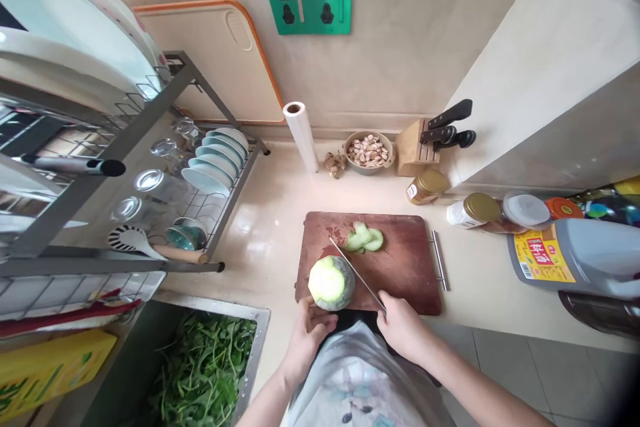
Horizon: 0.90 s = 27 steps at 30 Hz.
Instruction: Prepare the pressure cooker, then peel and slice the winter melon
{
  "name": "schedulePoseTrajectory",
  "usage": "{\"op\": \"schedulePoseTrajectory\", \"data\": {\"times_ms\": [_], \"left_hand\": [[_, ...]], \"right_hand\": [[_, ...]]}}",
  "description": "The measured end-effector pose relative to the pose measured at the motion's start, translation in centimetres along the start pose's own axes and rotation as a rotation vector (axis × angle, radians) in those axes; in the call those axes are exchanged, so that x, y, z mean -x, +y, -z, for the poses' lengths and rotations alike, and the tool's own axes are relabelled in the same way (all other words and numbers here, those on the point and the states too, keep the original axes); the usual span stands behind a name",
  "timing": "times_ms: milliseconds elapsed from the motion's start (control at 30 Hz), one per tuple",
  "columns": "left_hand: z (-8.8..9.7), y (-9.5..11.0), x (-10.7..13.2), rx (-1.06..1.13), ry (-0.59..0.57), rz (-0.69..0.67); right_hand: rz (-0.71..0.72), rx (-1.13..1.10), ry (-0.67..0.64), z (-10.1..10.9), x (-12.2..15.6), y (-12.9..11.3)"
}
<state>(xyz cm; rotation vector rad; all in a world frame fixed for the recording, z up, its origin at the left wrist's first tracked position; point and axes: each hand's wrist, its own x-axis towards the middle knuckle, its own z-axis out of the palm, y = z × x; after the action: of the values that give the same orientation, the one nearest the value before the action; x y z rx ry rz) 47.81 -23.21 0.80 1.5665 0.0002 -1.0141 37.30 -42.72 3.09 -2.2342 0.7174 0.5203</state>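
A round, green-skinned gourd (334,285) stands on the brown cutting board (405,267), with a pale cut face on its upper left. At the gourd's near left side, my left hand (311,328) steadies it with bent fingers, some of them hidden. My right hand (400,325) is closed round the handle of a kitchen knife (361,278). Its blade, seen nearly edge-on, slants up and left just beside the gourd's right side. Behind the gourd, several pale green slices of peel (365,238) lie on the board near some wet specks.
Left stands a dish rack (227,220) above a sink (263,333) holding leafy greens (210,367). Behind the board are a plastic wrap roll (301,137), a garlic bowl (370,170), a knife block (413,147) and a jar (427,187). A large jug (595,257) stands right.
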Motion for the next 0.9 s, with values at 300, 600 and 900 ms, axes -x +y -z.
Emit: {"op": "schedulePoseTrajectory", "data": {"times_ms": [300, 600, 900], "left_hand": [[1.5, 1.8, 0.3, -0.896, 0.307, -0.496], [-0.6, 1.6, -1.4, -1.236, 0.17, -0.978], [0.0, 1.6, -1.9, -1.236, 0.185, -1.048]], "right_hand": [[0.136, 0.419, 0.008, 3.8, -0.6, -2.4], [0.242, 0.611, 0.007, 3.2, -0.2, -4.7], [0.339, 0.799, 0.209, 2.0, -0.1, -4.2]]}}
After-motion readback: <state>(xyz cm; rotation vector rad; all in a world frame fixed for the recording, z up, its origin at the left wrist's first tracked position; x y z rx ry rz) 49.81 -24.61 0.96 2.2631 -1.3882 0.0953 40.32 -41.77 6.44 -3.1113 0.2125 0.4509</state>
